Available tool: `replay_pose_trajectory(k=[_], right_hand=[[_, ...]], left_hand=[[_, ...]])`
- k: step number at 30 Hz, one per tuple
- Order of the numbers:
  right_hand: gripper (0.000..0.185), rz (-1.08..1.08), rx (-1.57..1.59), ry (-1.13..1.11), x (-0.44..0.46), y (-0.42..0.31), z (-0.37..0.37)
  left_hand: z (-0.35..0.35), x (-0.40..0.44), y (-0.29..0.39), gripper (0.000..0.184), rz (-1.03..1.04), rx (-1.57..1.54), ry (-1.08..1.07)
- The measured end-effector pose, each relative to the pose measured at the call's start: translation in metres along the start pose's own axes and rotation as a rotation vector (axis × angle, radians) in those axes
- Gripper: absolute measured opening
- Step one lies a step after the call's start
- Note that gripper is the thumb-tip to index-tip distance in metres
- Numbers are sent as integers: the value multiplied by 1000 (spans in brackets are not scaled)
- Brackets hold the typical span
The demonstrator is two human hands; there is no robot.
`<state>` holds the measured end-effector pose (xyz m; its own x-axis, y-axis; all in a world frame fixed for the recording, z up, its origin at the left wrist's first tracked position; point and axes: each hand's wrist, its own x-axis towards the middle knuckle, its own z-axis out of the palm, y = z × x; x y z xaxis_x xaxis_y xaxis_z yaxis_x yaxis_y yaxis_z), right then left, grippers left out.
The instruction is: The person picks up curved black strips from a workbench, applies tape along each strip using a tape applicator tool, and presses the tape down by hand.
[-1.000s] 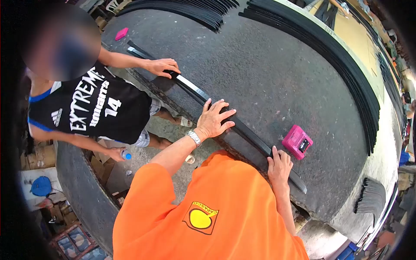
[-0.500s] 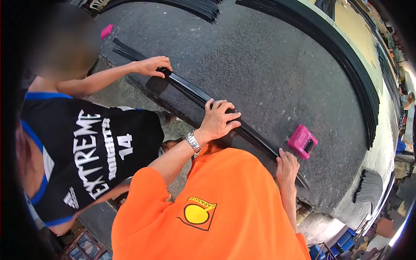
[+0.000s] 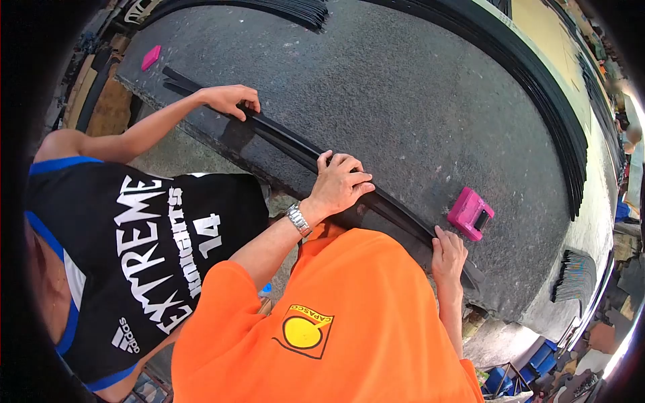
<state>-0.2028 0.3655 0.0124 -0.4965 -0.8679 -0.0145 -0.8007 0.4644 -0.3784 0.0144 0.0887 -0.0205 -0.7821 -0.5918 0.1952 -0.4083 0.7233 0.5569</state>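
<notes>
A bundle of long black strips (image 3: 285,139), perhaps rubber or plastic, lies slantwise along the near edge of the dark table. My left hand (image 3: 340,183), with a metal watch at its wrist, wraps over the middle of the bundle, fingers bent across the top. Farther right, my right hand (image 3: 448,254) grips the strips near their right end, fingertips at the far side; its thumb is partly hidden. A co-worker's hand (image 3: 232,101) rests on the bundle towards its left end, where the strips fan apart slightly.
Close beyond my right hand sits a pink box-like object (image 3: 470,213); a smaller pink piece (image 3: 151,58) lies far left. Stacked black strips (image 3: 537,87) curve along the far edge, more (image 3: 289,10) at the top. Short grey strips (image 3: 574,277) are at right. The co-worker stands at my left.
The co-worker has leaned back leftward, and their hand has shifted slightly along the strips. My two hands stay at nearly the same spots on the bundle. The view has turned a little.
</notes>
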Motion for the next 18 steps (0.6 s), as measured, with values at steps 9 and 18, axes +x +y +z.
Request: replay_pose_trajectory(k=[9,18], right_hand=[[25,-6,-5,29,-1,7,4],[25,-20,-24,57,-5,9,6]], left_hand=[[6,1,3,18,-8,15,5],[9,-3,-7,18,-2,-23,16]])
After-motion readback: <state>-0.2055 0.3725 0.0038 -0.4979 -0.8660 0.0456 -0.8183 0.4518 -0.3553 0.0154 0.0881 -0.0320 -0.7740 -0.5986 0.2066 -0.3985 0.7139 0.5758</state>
